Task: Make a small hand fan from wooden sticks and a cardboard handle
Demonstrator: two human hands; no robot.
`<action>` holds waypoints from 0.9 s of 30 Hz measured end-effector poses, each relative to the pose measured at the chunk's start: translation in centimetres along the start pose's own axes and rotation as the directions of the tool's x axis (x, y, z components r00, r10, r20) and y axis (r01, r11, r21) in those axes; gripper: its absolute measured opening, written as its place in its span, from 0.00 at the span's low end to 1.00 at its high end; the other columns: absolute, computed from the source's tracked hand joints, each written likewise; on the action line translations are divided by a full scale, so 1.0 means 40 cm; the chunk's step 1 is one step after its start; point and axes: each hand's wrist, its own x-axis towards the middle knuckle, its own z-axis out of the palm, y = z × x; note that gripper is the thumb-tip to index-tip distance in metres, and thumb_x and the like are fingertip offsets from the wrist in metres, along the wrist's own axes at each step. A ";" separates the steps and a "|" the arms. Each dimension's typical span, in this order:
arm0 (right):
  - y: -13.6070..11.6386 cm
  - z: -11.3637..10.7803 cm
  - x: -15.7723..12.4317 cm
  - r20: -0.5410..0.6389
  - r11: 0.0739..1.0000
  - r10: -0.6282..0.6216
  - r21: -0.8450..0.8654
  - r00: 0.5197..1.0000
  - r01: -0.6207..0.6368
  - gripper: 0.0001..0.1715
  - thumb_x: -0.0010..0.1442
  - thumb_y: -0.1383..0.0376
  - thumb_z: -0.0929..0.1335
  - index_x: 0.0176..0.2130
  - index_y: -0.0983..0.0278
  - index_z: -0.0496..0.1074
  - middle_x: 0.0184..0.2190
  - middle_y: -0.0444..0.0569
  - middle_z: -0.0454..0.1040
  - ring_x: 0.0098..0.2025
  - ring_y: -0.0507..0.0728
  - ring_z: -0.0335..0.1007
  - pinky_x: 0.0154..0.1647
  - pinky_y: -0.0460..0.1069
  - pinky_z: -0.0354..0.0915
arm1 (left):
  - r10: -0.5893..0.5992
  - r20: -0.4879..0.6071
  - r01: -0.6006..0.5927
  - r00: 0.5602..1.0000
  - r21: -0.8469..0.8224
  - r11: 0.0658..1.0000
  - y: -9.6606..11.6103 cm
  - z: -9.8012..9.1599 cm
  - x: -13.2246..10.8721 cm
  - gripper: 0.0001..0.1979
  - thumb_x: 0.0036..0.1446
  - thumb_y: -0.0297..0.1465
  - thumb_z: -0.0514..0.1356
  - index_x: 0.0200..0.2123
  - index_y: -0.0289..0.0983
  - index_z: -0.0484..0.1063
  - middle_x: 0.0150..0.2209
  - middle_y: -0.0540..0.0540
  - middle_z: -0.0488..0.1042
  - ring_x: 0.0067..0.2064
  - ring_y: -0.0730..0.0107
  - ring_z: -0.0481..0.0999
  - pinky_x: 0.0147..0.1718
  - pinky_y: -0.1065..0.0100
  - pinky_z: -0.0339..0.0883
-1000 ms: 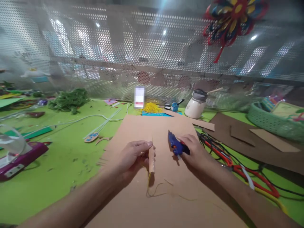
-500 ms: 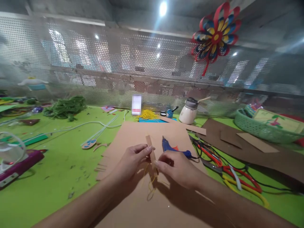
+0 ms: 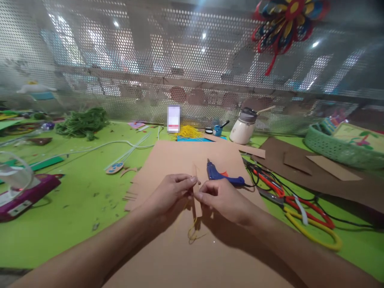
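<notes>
My left hand (image 3: 169,194) and my right hand (image 3: 223,200) meet over a large sheet of brown cardboard (image 3: 180,248). Both pinch a narrow cardboard strip (image 3: 197,204) that stands nearly upright between their fingertips. Thin yellow threads (image 3: 192,232) hang from the strip down onto the sheet. A blue glue gun (image 3: 220,176) lies on the cardboard just beyond my right hand, untouched.
Scissors with red and yellow handles (image 3: 300,212) and black cables lie to the right on the green table (image 3: 75,200). A white jar (image 3: 244,128), a green basket (image 3: 336,150) and dark brown card sheets sit at the back right. A purple tape dispenser (image 3: 24,192) stands at left, green yarn (image 3: 82,124) behind it.
My right hand let go of the blue glue gun, which now lies on the cardboard, and came over to the strip. Both hands now pinch the strip.
</notes>
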 end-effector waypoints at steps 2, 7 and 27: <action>-0.001 0.002 -0.003 -0.006 1.000 0.020 0.020 1.000 -0.019 0.13 0.60 0.61 0.68 0.26 0.65 0.70 0.22 0.43 0.68 0.25 0.51 0.62 0.28 0.48 0.58 | 0.004 -0.003 -0.004 1.000 0.009 1.000 0.000 0.001 0.002 0.16 0.45 0.36 0.72 0.19 0.33 0.70 0.17 0.53 0.64 0.20 0.77 0.61 0.20 0.72 0.57; 0.003 0.015 -0.010 0.016 0.993 0.073 0.089 0.997 -0.074 0.08 0.59 0.65 0.68 0.28 0.65 0.69 0.23 0.44 0.70 0.24 0.51 0.63 0.27 0.47 0.61 | 0.026 -0.044 -0.025 0.999 0.040 0.999 -0.005 -0.007 0.003 0.15 0.47 0.35 0.71 0.21 0.33 0.71 0.18 0.52 0.65 0.21 0.78 0.62 0.22 0.73 0.56; 0.014 0.029 -0.021 0.008 0.986 0.065 0.154 0.998 -0.065 0.10 0.54 0.62 0.70 0.26 0.65 0.69 0.21 0.44 0.70 0.24 0.52 0.65 0.26 0.47 0.58 | -0.001 -0.021 0.001 1.000 -0.027 1.000 -0.017 -0.032 0.016 0.11 0.53 0.33 0.68 0.26 0.33 0.73 0.23 0.48 0.71 0.25 0.73 0.69 0.27 0.71 0.63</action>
